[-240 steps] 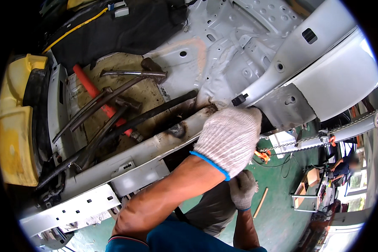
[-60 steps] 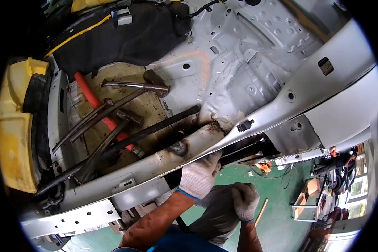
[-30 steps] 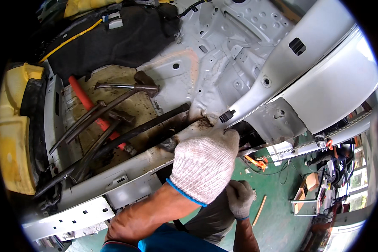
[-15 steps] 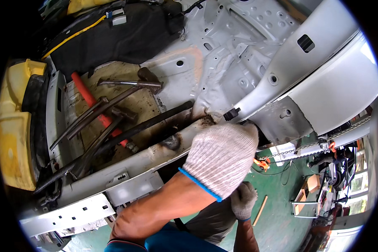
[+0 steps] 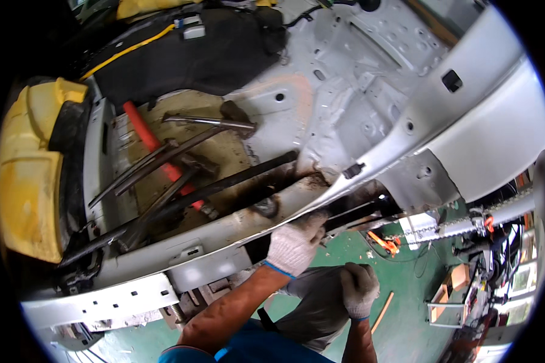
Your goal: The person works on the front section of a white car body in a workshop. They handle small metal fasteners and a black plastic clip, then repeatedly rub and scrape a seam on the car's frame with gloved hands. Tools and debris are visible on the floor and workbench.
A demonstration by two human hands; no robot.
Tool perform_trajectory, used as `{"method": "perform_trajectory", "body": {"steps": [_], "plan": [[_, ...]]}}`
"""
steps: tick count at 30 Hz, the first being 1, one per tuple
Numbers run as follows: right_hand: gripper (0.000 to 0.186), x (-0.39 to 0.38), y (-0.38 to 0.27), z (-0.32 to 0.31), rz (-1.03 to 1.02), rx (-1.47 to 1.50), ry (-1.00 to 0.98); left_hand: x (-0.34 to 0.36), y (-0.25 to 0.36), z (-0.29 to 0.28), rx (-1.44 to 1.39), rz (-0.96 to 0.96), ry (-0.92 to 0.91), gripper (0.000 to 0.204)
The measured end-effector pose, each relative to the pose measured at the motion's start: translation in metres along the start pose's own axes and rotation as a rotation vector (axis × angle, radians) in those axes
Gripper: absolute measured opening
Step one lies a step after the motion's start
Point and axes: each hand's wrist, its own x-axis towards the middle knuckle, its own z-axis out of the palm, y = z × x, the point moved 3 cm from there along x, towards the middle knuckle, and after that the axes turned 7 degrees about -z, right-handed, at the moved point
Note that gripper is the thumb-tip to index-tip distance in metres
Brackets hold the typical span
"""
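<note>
My left hand (image 5: 295, 245), in a white knit glove with a blue cuff, is closed at the outer edge of the grey car body's sill (image 5: 227, 227). What its fingers hold is hidden. Just beyond them, a dark, narrow slot (image 5: 360, 209) runs along the sill beneath the pillar (image 5: 399, 130). My right hand (image 5: 360, 290), gloved the same way, lies curled at my grey-trousered knee (image 5: 324, 296), with no tool showing in it.
Several hammers (image 5: 239, 124) and a red-handled tool (image 5: 142, 130) lie on the car floor. A long black bar (image 5: 242, 180) crosses beside the sill. Yellow foam (image 5: 30, 202) is at left. A chain (image 5: 424, 230) and orange hook (image 5: 383, 243) lie beyond, over green floor (image 5: 406, 275).
My left hand has drawn down and away from the pillar's foot, uncovering the dark slot. The view has shifted slightly. My right hand stays near my knee.
</note>
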Motion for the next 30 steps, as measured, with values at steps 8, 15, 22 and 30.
{"method": "perform_trajectory", "body": {"steps": [8, 15, 22, 30], "plan": [[0.022, -0.015, -0.008, 0.004, 0.086, 0.112, -0.048, -0.005, 0.01, -0.004, -0.028, -0.098, -0.12, 0.04], [0.026, -0.002, -0.042, -0.003, -0.034, 0.054, -0.048, 0.001, -0.002, 0.043, -0.097, -0.214, 0.076, 0.013], [0.028, 0.011, -0.062, -0.002, -0.139, -0.002, -0.095, 0.009, -0.012, 0.07, -0.006, -0.138, 0.087, 0.013], [0.029, -0.004, -0.059, 0.004, -0.198, 0.029, -0.056, -0.004, -0.004, 0.041, 0.159, -0.064, 0.207, 0.018]]}}
